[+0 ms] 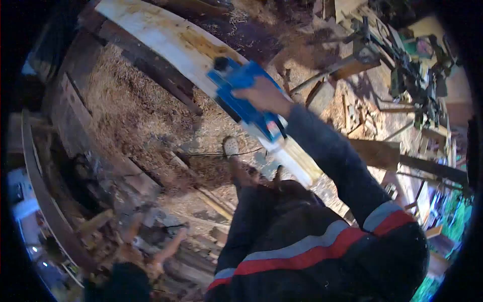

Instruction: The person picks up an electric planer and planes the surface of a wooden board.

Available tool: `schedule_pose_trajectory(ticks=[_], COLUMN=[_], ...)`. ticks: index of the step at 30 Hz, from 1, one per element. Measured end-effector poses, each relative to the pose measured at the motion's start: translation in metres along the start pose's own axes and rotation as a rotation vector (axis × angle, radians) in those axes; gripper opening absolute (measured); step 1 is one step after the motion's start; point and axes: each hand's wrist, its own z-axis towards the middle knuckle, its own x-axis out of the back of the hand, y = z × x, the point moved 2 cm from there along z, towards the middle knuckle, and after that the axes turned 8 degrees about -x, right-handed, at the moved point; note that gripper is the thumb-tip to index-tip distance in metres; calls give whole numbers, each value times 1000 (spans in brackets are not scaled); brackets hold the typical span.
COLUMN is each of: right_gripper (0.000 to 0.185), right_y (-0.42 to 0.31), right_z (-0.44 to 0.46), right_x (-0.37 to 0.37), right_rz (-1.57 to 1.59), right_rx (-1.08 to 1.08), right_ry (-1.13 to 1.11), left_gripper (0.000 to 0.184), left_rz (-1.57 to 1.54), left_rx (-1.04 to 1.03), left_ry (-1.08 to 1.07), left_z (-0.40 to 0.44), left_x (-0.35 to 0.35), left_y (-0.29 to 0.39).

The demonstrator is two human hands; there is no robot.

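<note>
My right hand (264, 96) is closed round the top handle of a blue electric planer (244, 109). The planer sits on a long, pale wooden plank (166, 38) with a rough brown patch along one edge. This plank slants from the upper left down to the middle, and its near end shows just beyond the tool. Along my left side a dark sleeve (246, 214) hangs down. Brownish skin shows near its end, but shadow keeps me from making out the left hand's fingers or anything in them.
Wood shavings (126, 105) cover the ground around a shoe (231, 147) and a thin dark cable (206, 155). At lower left, another person's arm (171, 246) reaches out near a long curved board (48, 206). Timber beams (375, 153) and clamp-like metalwork (365, 43) stand to the right.
</note>
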Motion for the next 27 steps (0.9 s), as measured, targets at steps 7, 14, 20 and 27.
schedule_pose_trajectory(ticks=[7,14,20,27], right_gripper=[52,48,47,32], right_y=[216,260,173,65], right_z=[-239,-261,-173,-60], right_x=[30,39,37,19], right_rz=[213,213,114,127], right_rx=[-64,-182,-22,22], right_ry=[113,53,62,52], left_gripper=[29,30,32,34], left_rz=[-170,-202,-57,-62], left_rx=[-146,-153,-45,223], left_ry=[-178,-488,-498,-269], left_z=[-67,-143,-155,-140], left_x=[-149,-224,-196,-118], left_y=[59,88,62,13])
